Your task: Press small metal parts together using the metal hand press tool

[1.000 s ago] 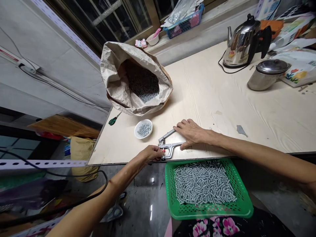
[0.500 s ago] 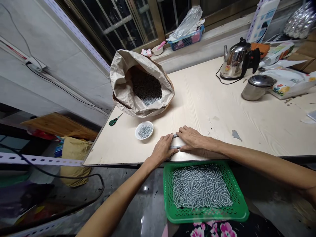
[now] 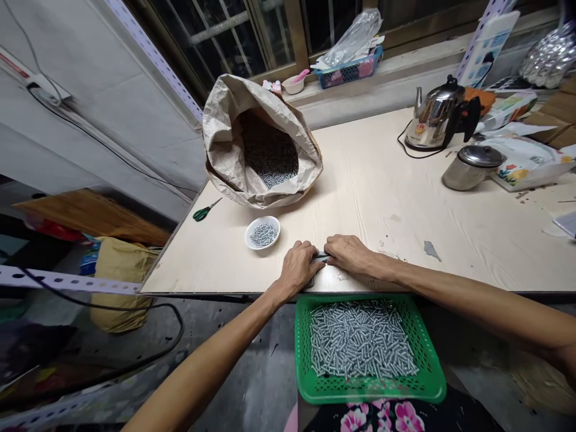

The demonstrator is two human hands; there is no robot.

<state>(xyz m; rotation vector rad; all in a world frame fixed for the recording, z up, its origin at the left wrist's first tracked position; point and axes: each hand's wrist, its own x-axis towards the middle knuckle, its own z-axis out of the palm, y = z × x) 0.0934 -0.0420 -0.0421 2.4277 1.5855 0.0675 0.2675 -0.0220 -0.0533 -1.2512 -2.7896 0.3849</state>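
Note:
Near the table's front edge, my left hand [image 3: 297, 264] and my right hand [image 3: 348, 252] face each other, a small gap apart. Both have their fingers closed on thin grey strips [image 3: 321, 256] that span this gap; the fingers cover their ends, and their exact kind is unclear. A white bowl [image 3: 263, 233] of small silver screws stands to the left of my left hand. Below the table edge, close to my lap, a green plastic basket [image 3: 302, 360] holds a heap of silver screws [image 3: 362, 339].
An open paper sack [image 3: 220, 129] with screws inside leans at the table's back left. Green-handled scissors [image 3: 201, 214] lie by the left edge. A kettle [image 3: 434, 117] and a lidded metal cup [image 3: 470, 168] stand at the right. A grey scrap [image 3: 431, 249] lies right of my hands.
The two grey strips, spread apart before, are now close together between my hands. My fingers have curled in more, and the view has shifted slightly.

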